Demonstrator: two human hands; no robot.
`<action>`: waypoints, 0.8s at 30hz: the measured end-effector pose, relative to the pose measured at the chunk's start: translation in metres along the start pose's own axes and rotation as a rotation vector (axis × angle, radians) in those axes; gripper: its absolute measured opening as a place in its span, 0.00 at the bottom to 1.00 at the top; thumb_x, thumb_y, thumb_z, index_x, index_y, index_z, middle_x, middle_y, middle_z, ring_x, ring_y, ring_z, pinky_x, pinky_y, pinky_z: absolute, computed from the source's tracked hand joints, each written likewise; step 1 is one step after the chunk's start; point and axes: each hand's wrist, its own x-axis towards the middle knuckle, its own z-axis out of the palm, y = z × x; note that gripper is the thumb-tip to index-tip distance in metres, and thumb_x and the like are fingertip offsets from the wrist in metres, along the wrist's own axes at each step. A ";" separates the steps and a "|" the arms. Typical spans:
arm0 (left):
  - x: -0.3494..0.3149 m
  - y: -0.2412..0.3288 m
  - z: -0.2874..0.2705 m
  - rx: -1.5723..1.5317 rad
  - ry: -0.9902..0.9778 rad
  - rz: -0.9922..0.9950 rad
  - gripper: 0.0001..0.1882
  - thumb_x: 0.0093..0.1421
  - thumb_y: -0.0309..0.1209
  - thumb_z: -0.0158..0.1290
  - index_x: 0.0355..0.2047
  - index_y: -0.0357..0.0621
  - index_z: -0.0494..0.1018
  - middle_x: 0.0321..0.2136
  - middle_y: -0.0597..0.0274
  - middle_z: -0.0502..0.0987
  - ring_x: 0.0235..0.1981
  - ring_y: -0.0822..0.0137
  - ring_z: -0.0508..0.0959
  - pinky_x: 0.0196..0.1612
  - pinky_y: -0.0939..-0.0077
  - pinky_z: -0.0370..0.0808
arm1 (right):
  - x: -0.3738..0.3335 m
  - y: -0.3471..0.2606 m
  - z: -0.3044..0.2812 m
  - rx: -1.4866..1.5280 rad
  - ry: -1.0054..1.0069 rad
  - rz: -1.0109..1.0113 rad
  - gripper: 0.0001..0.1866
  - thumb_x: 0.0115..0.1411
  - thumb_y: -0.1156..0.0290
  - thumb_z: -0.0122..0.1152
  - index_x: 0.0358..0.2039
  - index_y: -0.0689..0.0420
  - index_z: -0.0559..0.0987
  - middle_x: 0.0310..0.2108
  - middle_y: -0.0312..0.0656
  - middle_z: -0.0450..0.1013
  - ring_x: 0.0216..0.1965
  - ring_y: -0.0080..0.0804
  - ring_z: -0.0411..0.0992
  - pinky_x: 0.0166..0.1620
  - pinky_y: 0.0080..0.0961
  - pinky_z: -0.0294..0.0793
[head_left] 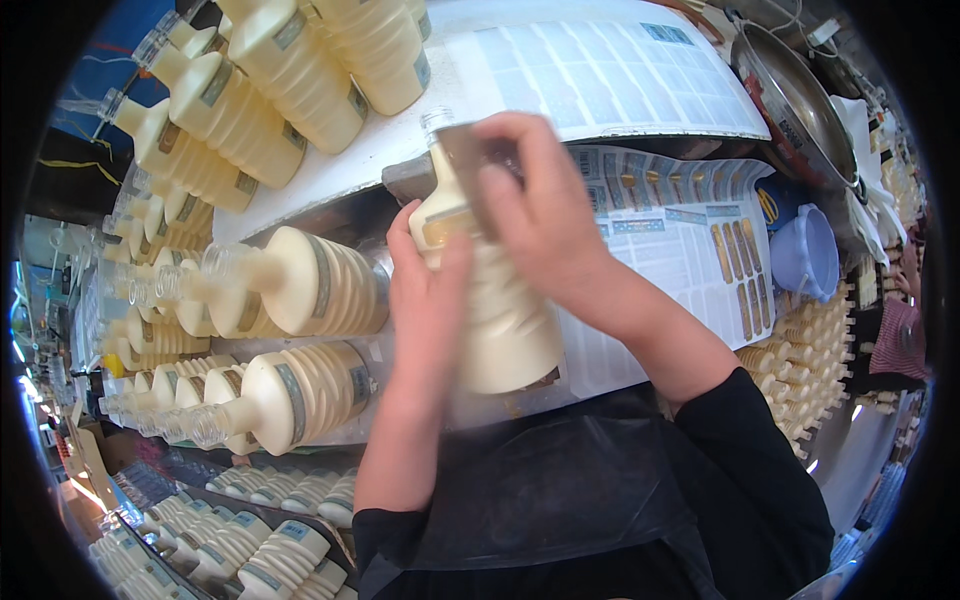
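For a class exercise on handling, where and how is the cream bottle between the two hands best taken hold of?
I'd put the grip on the broad ribbed body of the cream bottle, below the gold label, coming from the person's left: the ridges should resist slipping, the neck is much narrower, and the right hand covers the upper right side.

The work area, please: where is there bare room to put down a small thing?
A bare strip of the white board lies between the upper-left bottles and the upper label sheet. Crowded: the left, with other cream bottles; the centre, with left hand, right hand and one bottle between the hands.
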 end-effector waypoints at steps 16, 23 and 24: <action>0.000 -0.014 -0.002 -0.399 -0.132 -0.073 0.27 0.72 0.37 0.47 0.66 0.39 0.59 0.59 0.53 0.71 0.59 0.62 0.73 0.63 0.66 0.69 | 0.006 0.038 -0.020 0.118 0.004 0.085 0.17 0.65 0.76 0.51 0.55 0.62 0.68 0.53 0.53 0.70 0.56 0.49 0.70 0.60 0.39 0.68; -0.017 -0.015 -0.010 -0.423 -0.237 -0.147 0.43 0.56 0.35 0.65 0.66 0.38 0.56 0.57 0.51 0.72 0.57 0.62 0.75 0.61 0.64 0.72 | 0.011 0.025 -0.012 0.015 -0.015 0.132 0.15 0.68 0.74 0.51 0.54 0.61 0.70 0.51 0.48 0.71 0.53 0.39 0.71 0.58 0.33 0.69; -0.018 -0.012 -0.009 -0.339 -0.207 -0.147 0.43 0.55 0.36 0.65 0.66 0.38 0.56 0.56 0.50 0.73 0.55 0.61 0.76 0.60 0.64 0.73 | 0.010 0.015 -0.004 -0.021 -0.021 0.091 0.15 0.67 0.74 0.50 0.54 0.61 0.70 0.51 0.49 0.71 0.54 0.42 0.71 0.59 0.34 0.68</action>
